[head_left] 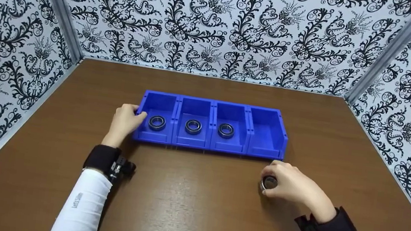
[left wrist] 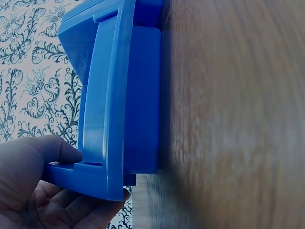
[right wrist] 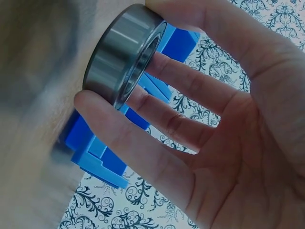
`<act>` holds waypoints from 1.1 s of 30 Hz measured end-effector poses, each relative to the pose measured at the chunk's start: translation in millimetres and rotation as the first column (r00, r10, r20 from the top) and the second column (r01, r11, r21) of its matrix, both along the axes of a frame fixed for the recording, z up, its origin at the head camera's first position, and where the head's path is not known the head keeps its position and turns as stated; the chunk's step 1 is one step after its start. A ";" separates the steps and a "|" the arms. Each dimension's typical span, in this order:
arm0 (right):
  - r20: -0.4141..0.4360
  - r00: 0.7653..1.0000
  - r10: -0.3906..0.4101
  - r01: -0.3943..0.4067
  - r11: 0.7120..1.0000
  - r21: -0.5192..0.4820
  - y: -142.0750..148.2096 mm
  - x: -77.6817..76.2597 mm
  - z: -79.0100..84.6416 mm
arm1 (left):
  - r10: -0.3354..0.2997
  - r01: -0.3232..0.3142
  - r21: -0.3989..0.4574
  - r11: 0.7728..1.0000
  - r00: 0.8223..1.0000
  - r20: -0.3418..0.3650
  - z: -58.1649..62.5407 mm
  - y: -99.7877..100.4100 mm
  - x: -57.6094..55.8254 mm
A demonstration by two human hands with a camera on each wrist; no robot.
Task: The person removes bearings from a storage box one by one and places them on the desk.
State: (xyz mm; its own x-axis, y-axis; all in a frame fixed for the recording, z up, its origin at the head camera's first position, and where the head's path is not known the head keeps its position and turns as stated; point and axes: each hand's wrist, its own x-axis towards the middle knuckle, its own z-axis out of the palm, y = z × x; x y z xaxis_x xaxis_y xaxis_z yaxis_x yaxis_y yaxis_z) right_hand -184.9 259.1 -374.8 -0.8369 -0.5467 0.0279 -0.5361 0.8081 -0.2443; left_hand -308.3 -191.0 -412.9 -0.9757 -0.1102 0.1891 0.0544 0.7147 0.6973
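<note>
A blue four-part storage bin (head_left: 229, 146) stands on the table. One ball bearing lies in each of its three left compartments: the left bearing (head_left: 157, 123), the middle bearing (head_left: 193, 127) and the third bearing (head_left: 225, 130). The rightmost compartment (head_left: 265, 136) holds none. My left hand (head_left: 125, 121) grips the bin's left side wall, thumb inside and fingers outside, as the left wrist view shows. In front of the bin's right end, my right hand (head_left: 293, 183) pinches another ball bearing (right wrist: 121, 52) by its outer ring between thumb and fingertips, close over the table.
The brown wooden table (head_left: 179, 198) is bounded by patterned panels (head_left: 216, 26) at the back and both sides, joined by grey metal posts (head_left: 60, 7). Dark straps with small cameras sit on both wrists, such as the left strap (head_left: 102, 159).
</note>
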 end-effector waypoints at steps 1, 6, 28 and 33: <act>0.002 1.000 0.001 -0.001 1.000 0.002 0.0 0.1 -1.0 | 0.000 0.000 0.000 1.000 1.000 0.000 0.0 -0.1 0.2; 0.015 1.000 0.009 -0.009 1.000 0.007 0.2 0.5 -4.2 | -0.005 0.005 -0.001 1.000 1.000 -0.001 0.2 -0.3 0.5; 0.024 0.998 0.058 -0.057 0.998 -0.016 -2.1 -0.7 -15.0 | 0.012 -0.012 -0.015 1.000 1.000 0.000 -0.6 0.3 1.1; 0.027 0.998 0.062 -0.062 0.998 -0.018 -1.6 -0.6 -16.8 | 0.008 -0.008 -0.008 1.000 1.000 -0.004 -0.1 0.3 0.4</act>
